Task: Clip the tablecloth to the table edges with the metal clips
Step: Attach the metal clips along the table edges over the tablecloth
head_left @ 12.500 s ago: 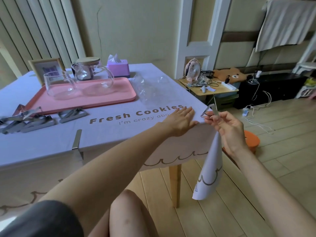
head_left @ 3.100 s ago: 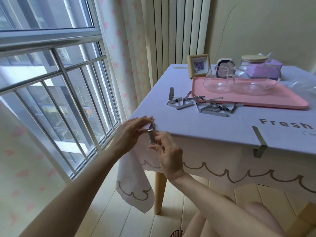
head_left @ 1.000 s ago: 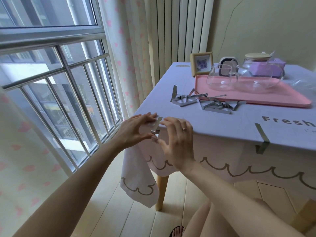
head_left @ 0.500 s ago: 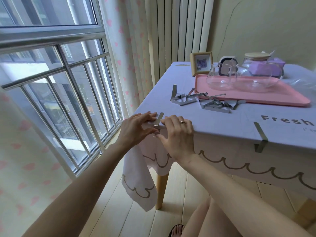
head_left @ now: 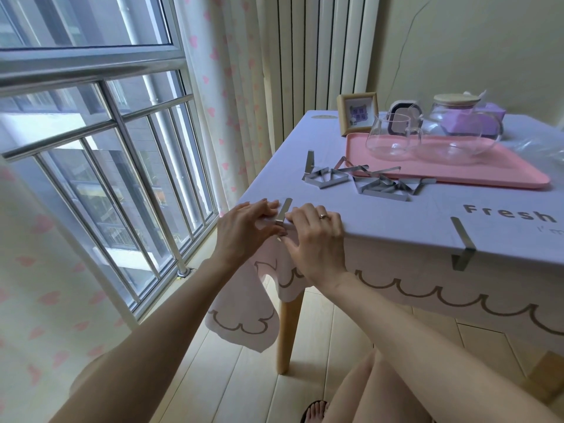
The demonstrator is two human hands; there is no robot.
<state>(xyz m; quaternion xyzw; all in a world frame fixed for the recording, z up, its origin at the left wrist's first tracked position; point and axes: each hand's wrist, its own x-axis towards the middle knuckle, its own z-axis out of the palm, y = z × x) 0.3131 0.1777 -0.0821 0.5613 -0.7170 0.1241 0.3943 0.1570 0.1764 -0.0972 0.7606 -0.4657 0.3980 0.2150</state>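
At the near left corner of the table (head_left: 396,222), both hands are together around one metal clip (head_left: 283,210). The clip sits over the table edge, its flat top strip lying on the lavender tablecloth (head_left: 351,206). The left hand (head_left: 244,232) has its fingers on the cloth just left of the clip, and its thumb is under the edge. The right hand (head_left: 317,236), with a ring, presses on the cloth just right of the clip, fingers curled down. Whether either hand really pinches the clip, I cannot tell.

A second clip (head_left: 462,244) is already fixed on the front edge, well to the right. A pile of loose clips (head_left: 366,181) lies on the cloth beside a pink tray (head_left: 503,175). On the tray stand a glass cup (head_left: 392,137) and a glass teapot (head_left: 456,132). The corner of the cloth hangs down beside the wooden table leg (head_left: 287,334).
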